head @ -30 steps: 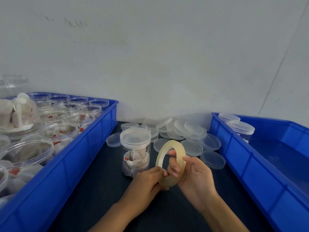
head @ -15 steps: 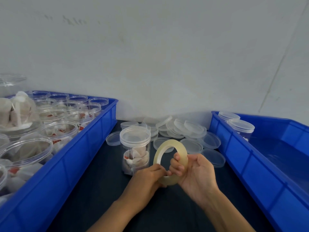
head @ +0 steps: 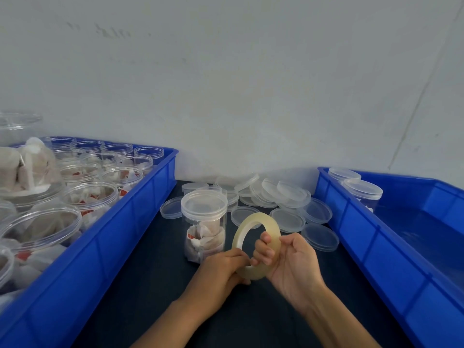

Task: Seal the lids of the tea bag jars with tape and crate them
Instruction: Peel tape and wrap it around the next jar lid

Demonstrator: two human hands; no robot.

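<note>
A pale grey wall (head: 251,84) backs a dark tabletop (head: 140,285) flanked by two blue crates. The left crate (head: 120,237) is crowded with open jars of tea bags, too many and too overlapped to count. The right crate (head: 376,252) holds two lidded jars (head: 362,194) at its far end. One lidded jar of tea bags (head: 204,227) stands on the tabletop, with a heap of loose clear lids (head: 271,197) behind it. The right hand (head: 288,259) grips one tape roll (head: 256,244) just beside that jar, fingers curled through its hole; the left hand (head: 221,270) pinches the roll's lower edge.
</note>
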